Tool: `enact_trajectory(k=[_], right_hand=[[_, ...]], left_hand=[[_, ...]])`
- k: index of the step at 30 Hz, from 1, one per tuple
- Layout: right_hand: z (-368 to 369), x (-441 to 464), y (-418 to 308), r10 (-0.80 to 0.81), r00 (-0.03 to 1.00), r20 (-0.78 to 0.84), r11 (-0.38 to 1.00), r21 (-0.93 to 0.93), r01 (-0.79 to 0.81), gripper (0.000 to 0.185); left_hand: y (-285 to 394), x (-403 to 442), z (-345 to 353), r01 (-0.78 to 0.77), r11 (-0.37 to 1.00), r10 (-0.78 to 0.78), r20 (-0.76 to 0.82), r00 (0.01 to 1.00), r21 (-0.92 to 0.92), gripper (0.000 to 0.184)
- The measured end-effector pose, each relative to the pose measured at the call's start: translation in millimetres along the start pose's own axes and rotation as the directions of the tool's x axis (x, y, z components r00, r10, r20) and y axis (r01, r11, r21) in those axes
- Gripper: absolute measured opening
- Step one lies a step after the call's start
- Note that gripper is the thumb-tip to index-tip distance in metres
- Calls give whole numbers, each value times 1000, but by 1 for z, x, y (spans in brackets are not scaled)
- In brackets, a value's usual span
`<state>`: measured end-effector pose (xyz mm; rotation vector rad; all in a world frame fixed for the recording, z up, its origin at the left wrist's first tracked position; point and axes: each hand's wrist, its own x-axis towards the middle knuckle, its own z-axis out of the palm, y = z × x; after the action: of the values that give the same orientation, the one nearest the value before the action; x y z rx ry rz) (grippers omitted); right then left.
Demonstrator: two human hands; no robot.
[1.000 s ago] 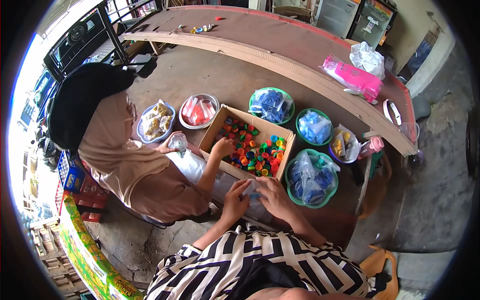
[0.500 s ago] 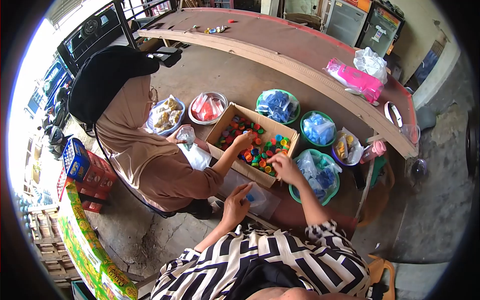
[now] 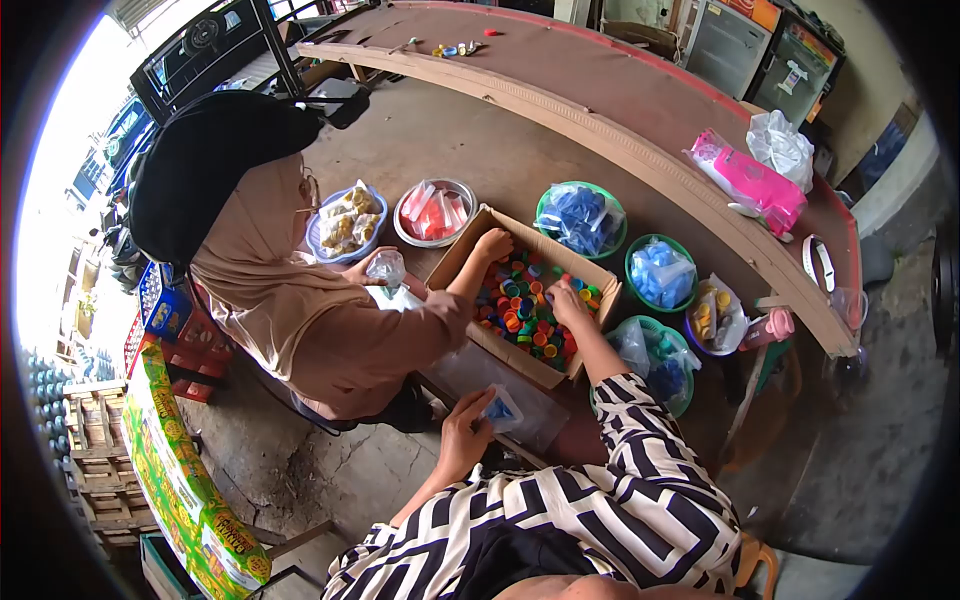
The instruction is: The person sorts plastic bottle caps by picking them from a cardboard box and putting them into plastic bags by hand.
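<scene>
My left hand (image 3: 463,437) grips a small clear plastic bag (image 3: 503,410) with something blue inside. Flat clear plastic (image 3: 540,415) lies on the table beside it. My right hand (image 3: 570,303) reaches into a cardboard box (image 3: 520,362), its bent fingers down among loose bottle caps (image 3: 513,304) of many colours. Whether a cap sits between those fingers cannot be made out. Across the box, a co-worker's hand (image 3: 493,245) is at the caps near the far-left corner. That person's other hand holds a clear bag (image 3: 386,267).
Baskets of bagged blue caps (image 3: 580,218), (image 3: 662,275) and a third basket (image 3: 655,365) stand right of the box. A bowl of red packets (image 3: 435,213) and a basket of yellowish bags (image 3: 347,222) are beyond. A pink bottle (image 3: 770,328) stands at right.
My right hand has moved from the box's near-right edge deeper in among the caps. The co-worker's hand has shifted toward the far-left corner. The camera view has shifted slightly.
</scene>
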<state>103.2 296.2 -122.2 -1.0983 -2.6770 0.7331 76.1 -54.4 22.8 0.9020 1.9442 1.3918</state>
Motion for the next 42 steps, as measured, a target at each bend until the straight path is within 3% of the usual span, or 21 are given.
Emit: enact_trajectory(k=[1,3,4,8,10,11,13,14,15,17,19,21,22,23,25,29,32,37,39,40,42], right_hand=[[0,-4,0,5,1000,6,1000,0,-5,31],[2,-9,-1,-152,988,-35,960,-241,139,34],[4,-8,-3,-141,990,0,936,-325,133,35],[14,7,-1,-109,993,-55,931,-355,83,26],[13,10,1,54,997,-47,983,-172,-62,20],[11,8,2,50,997,-52,984,-170,-59,20],[7,-2,7,49,989,-139,995,95,-36,22],[10,-1,13,-40,976,-212,987,141,71,28],[3,-5,11,-44,975,-217,988,137,75,28],[-18,-22,3,-72,992,-108,859,498,116,33],[-31,-50,-7,-54,991,-125,882,459,106,33],[-39,-81,-16,-101,984,-149,787,593,170,33],[-47,-102,-26,-79,993,-84,664,739,116,31],[-64,-125,-46,-71,992,-106,709,695,125,31],[-71,-160,-67,-100,985,-139,530,830,171,29],[-93,-214,-107,-160,967,-197,626,737,254,30],[-96,-224,-120,-440,859,-260,749,422,511,40],[-94,-221,-129,-439,873,-210,766,420,486,41],[-96,-209,-127,-279,953,-122,715,636,290,32],[-92,-198,-121,-276,941,-196,726,599,338,26],[-83,-169,-106,-180,965,-189,744,616,259,22]], left_hand=[[3,1,1,26,1000,-26,12,1000,5,53],[-5,5,5,-7,999,6,13,1000,36,53],[-7,8,7,-45,997,44,12,999,70,53],[-6,11,10,-66,994,65,22,998,87,53],[-4,11,10,-41,996,39,24,999,77,53],[-2,10,9,-46,996,44,22,999,79,53],[1,8,7,-41,997,40,13,999,67,53],[-1,9,6,-48,997,48,9,999,64,53],[-6,11,5,-70,994,70,-6,998,80,53],[-7,10,2,-92,991,94,-19,995,96,53],[-2,13,0,-99,992,100,-6,995,72,53],[-6,15,3,-98,994,98,14,995,44,52],[-4,17,4,-126,991,125,31,992,47,52],[-1,20,6,-157,986,155,45,987,48,51],[1,22,9,-193,980,190,61,980,55,51],[12,22,13,-217,975,209,110,972,57,51],[11,21,16,-244,968,235,133,963,53,51],[3,17,10,-230,971,220,126,967,69,51],[0,16,5,-219,971,208,113,972,98,51],[-2,16,1,-198,976,188,108,976,92,51],[-7,13,-4,-165,984,160,85,984,63,51]])
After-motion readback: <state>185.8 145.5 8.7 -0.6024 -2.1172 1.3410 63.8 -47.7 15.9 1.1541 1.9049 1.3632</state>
